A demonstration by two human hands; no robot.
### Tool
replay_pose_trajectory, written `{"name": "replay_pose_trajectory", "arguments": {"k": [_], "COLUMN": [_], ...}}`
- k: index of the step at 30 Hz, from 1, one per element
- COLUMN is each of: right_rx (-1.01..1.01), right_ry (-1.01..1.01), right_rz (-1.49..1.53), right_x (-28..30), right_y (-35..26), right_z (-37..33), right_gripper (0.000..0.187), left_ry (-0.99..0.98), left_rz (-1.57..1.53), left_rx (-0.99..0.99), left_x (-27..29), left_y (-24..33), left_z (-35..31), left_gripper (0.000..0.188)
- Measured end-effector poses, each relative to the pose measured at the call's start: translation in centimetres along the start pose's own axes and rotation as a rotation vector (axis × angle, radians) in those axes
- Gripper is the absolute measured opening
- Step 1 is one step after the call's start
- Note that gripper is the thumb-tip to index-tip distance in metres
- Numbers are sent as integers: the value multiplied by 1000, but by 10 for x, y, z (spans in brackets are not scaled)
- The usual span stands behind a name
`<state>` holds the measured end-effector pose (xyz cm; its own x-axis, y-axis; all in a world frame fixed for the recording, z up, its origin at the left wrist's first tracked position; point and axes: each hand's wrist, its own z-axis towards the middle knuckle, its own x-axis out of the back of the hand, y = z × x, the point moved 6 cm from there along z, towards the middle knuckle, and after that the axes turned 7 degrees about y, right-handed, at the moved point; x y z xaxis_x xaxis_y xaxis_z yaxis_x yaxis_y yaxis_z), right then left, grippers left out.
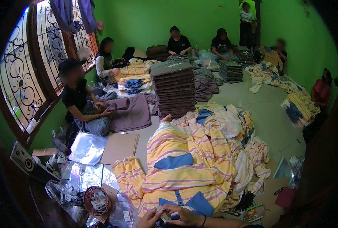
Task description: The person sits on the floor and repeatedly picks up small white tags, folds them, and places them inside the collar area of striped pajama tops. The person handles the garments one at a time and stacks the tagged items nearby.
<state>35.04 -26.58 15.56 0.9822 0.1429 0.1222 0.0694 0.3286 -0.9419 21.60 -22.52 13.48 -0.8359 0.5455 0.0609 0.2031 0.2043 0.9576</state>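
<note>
head view shows our two hands low in the scene, above the near edge of a yellow striped shirt [188,178]. our left grip [150,218] is narrow, pinching a small pale tag [164,215] by its side. the fingers of our right grip [186,216] bend over the same tag from the other side; we cannot tell whether they pinch it or only steady it. the shirt lies spread just ahead of the grip, its blue collar [201,203] nearest, the short blue placket [178,197] running away from us.

to the left of the grip stands a round woven basket [86,200] with more tags inside. farther ahead and left lie brown cardboard sheets [119,149] beside clear plastic sleeves [87,148]; well beyond the shirt rises a tall stack of dark folded garments [174,87].

we judge the step in hand to be readying the tag near the collar. the next move, we think, calls for a light fingertip hold, the tag turned squarely, and the collar lying flat beneath.
</note>
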Motion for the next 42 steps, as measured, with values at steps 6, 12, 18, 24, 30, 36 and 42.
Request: {"name": "replay_pose_trajectory", "arguments": {"k": [6, 12, 18, 24, 30, 36, 42], "right_rx": [251, 201, 27, 31, 52, 96, -29], "right_ry": [210, 73, -19, -1, 92, 103, 307], "right_rz": [-177, -150, -149, -220, -242, -399, -626], "right_x": [4, 3, -1, 2, 22, 30, 60], "right_y": [-19, -30, -31, -33, -23, -26, -19], "right_z": [1, 2, 6, 7, 0, -18, -54], "right_gripper": [69, 66, 74, 80, 84, 83, 74], "left_ry": [40, -180, -225, -230, -180, -404, -315], "left_rz": [-77, 135, 120, -58, -293, -573, -775], "left_rx": [71, 35, 25, 165, 28, 387, 347], "left_x": [-3, -11, -19, -17, -36, -66, -72], "left_y": [7, 28, 36, 17, 13, -22, -27], "left_z": [-4, -3, 2, 9, 21, 29, 53], "left_gripper": [34, 32, 30, 35, 25, 37, 31]}}
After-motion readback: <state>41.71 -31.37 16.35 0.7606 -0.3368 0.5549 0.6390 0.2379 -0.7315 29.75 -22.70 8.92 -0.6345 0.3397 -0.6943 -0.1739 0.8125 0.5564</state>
